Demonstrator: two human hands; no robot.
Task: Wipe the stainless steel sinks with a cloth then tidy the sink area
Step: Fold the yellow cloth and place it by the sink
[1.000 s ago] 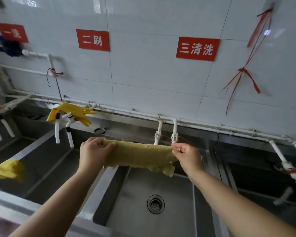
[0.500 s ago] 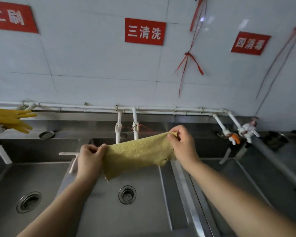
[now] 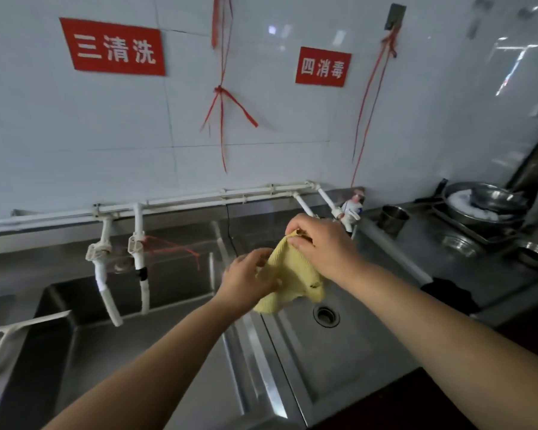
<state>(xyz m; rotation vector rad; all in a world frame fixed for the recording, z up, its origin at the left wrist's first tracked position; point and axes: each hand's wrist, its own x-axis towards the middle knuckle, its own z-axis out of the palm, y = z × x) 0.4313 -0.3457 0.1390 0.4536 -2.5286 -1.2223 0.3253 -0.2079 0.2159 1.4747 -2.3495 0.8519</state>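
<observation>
1. Two sinks (image 3: 339, 361) side by side under red signs (image 3: 114, 48); pans (image 3: 485, 206) on the surface far right.
2. Cloth (image 3: 289, 277) bunched above the right sink, near its drain (image 3: 326, 315); earlier stretched flat over the sink to the left.
3. Right hand (image 3: 320, 243) pinching its top edge, left hand (image 3: 249, 276) gripping its side.
4. Probably folding before wiping; next, pressing the pad onto steel.

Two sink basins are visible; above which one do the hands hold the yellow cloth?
The right basin, under the smaller red sign: its round drain shows just below the cloth. The left basin has white taps.
</observation>
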